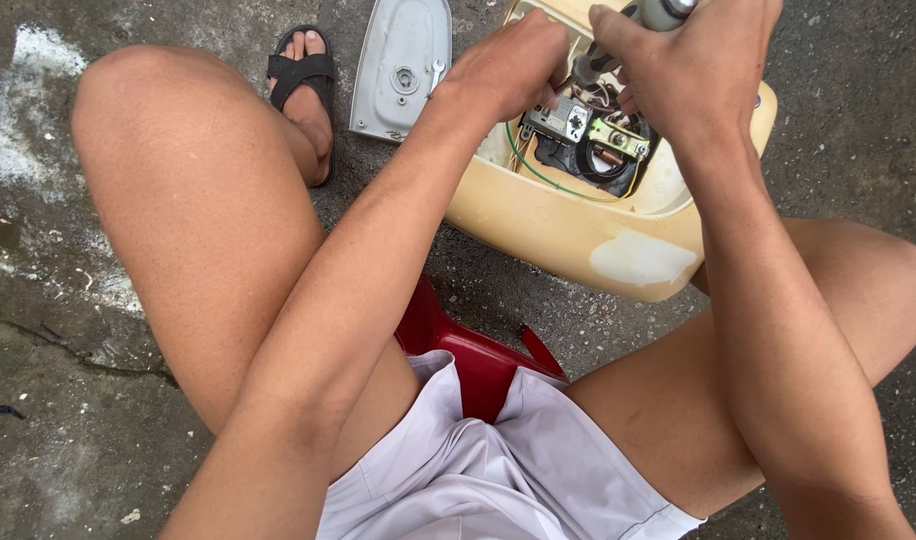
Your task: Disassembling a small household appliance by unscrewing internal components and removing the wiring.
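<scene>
Crouching on a red stool (478, 365) over rough concrete floor (38, 330), a person works inside a cream plastic appliance housing (568, 225) lying open just beyond the knees. The left hand (513, 65) reaches into the housing's cavity, its grip curled by the metal switch parts (583, 125); what it pinches is hidden. The right hand (693, 60) closes its grip on a grey-handled tool (663, 12) above them. A grey cover plate (403, 65) lies left of the housing, beside a sandalled foot (306, 85).
</scene>
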